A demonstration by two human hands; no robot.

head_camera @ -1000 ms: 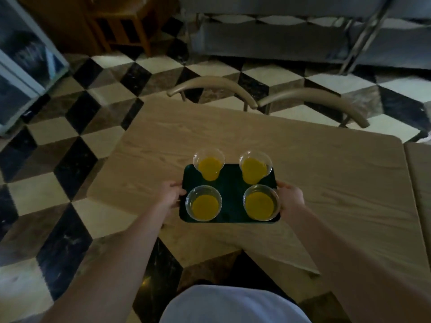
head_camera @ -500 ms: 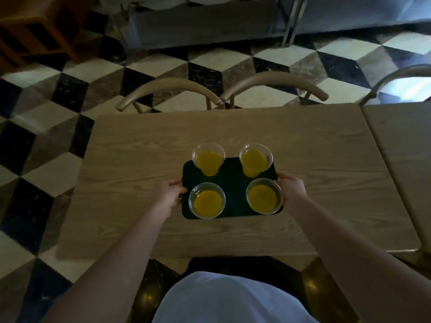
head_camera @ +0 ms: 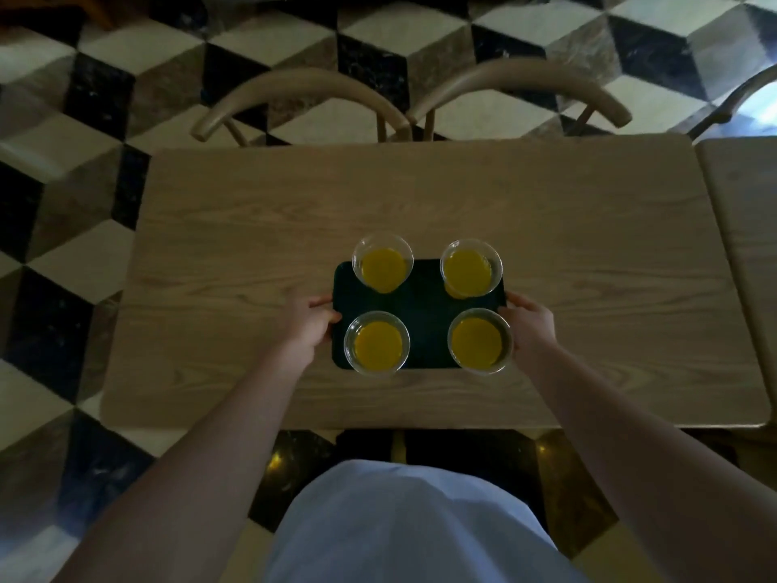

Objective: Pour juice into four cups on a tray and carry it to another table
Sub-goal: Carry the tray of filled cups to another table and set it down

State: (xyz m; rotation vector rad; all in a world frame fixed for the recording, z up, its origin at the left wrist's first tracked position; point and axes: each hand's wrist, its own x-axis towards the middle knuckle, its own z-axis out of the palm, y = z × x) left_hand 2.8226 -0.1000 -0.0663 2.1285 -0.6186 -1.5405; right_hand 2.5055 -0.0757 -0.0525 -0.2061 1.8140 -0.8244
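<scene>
I'm standing square to the wooden table (head_camera: pixel 252 246), holding the dark tray (head_camera: pixel 424 305) level over its middle, left hand (head_camera: pixel 309 326) and right hand (head_camera: pixel 532 328) gripping opposite edges so the four juice cups (head_camera: pixel 471 269) aren't spilling.

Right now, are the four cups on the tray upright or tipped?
Upright. All four cups show round open rims facing up, with juice inside and none seen on the tray.
</scene>
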